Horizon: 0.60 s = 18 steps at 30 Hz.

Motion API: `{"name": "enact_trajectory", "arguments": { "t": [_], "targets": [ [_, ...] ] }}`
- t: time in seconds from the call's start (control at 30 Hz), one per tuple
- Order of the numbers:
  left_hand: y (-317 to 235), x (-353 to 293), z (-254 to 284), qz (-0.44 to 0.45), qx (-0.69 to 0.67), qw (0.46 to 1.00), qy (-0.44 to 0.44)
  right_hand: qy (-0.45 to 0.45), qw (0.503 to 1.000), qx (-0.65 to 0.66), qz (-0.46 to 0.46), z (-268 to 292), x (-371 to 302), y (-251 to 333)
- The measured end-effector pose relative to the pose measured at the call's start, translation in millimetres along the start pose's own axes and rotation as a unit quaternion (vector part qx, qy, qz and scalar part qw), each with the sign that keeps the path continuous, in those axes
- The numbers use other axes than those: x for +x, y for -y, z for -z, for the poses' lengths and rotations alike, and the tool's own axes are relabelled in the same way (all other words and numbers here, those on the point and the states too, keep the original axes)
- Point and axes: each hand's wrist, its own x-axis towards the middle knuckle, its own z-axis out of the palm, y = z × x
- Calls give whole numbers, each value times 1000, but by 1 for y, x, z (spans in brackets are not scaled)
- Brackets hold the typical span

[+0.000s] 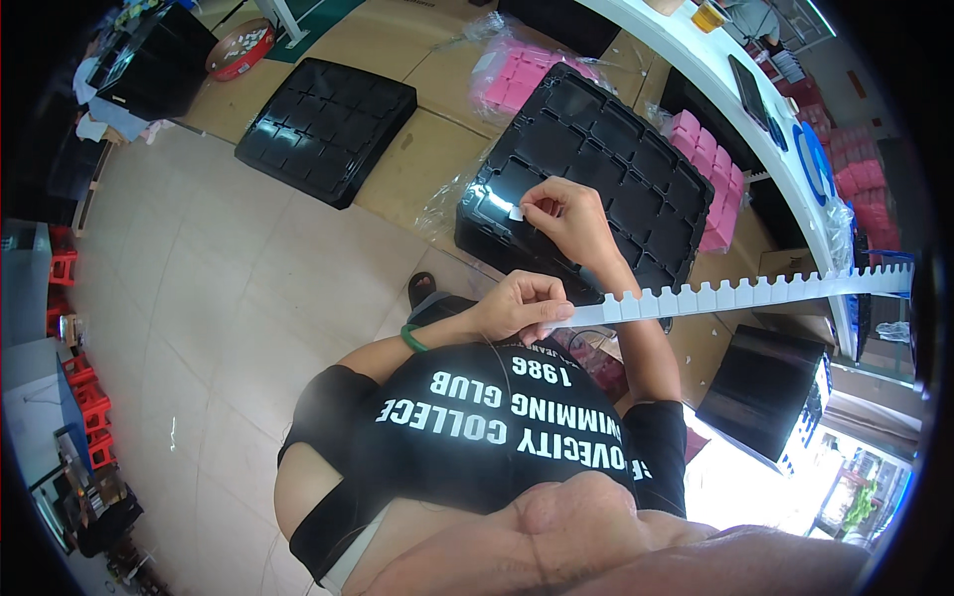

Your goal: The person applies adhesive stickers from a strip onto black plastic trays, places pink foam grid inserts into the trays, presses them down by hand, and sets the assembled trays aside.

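Note:
My left hand [529, 304], with a green band at the wrist, pinches the near end of a long white strip [735, 297] with a notched upper edge. The strip runs off to the right, passing across my right forearm. Above and beyond it, my right hand [576, 221] is closed in a pinch on a small white piece [516, 213], held over the near left corner of a stack of black compartment trays [626, 149]. Whether the piece touches the top tray I cannot tell.
Another black tray [326, 129] lies on cardboard at the far left. Pink trays [710, 179] stand right of the stack, with more pink ones [517, 74] in clear plastic behind. A curved white table [711, 60] borders the right. A red round tub [240, 50] sits far left.

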Motion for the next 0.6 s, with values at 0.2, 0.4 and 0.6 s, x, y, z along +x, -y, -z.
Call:
{"name": "enact_trajectory", "arguments": {
  "t": [0.2, 0.4, 0.6],
  "targets": [
    [16, 10, -14, -40, -5, 999, -15, -47, 995, -59, 66, -13, 8, -14],
    [33, 6, -30, -60, 1, 998, -37, -29, 985, -143, 96, -25, 22, -25],
    [37, -4, -42, -81, 15, 995, -59, 30, 992, -98, 77, -13, 24, -16]
  ]
}}
